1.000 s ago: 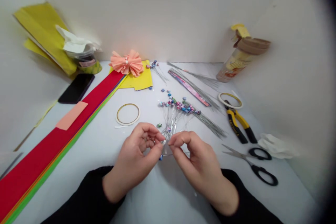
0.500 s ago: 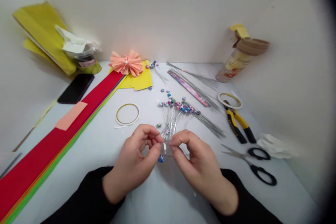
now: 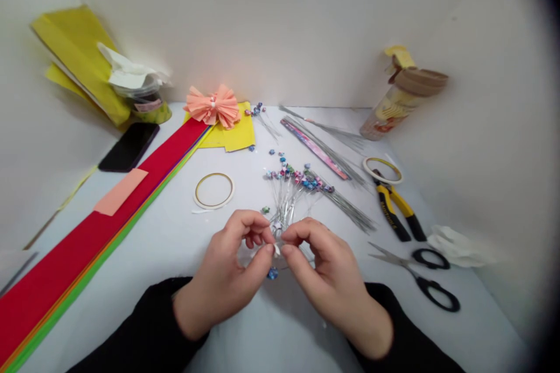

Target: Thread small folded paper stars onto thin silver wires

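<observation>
My left hand (image 3: 234, 271) is closed in a pinch, with a small white strip of tape (image 3: 276, 250) at its fingertips. A blue paper star (image 3: 272, 273) shows just below that thumb; a thin wire seems to run from it toward the right hand. Close by, my right hand (image 3: 330, 277) pinches thumb against forefinger, and what lies between them is too small to make out. Just beyond the fingertips lies a bunch of wire stems (image 3: 286, 201) tipped with coloured paper stars (image 3: 301, 178). One green star (image 3: 265, 210) rests by the left fingers.
At left are a tape roll (image 3: 214, 190), long coloured paper strips (image 3: 87, 245), a pink paper bow (image 3: 213, 106) and a phone (image 3: 129, 147). Scissors (image 3: 413, 268), pliers (image 3: 396, 210), another tape roll (image 3: 384, 170), bare wires (image 3: 345, 204) and a tilted cup (image 3: 402, 102) occupy the right.
The white strip at the left fingertips has tilted and shows smaller. The blue star has turned and shifted slightly right and down. Both hands stay close together.
</observation>
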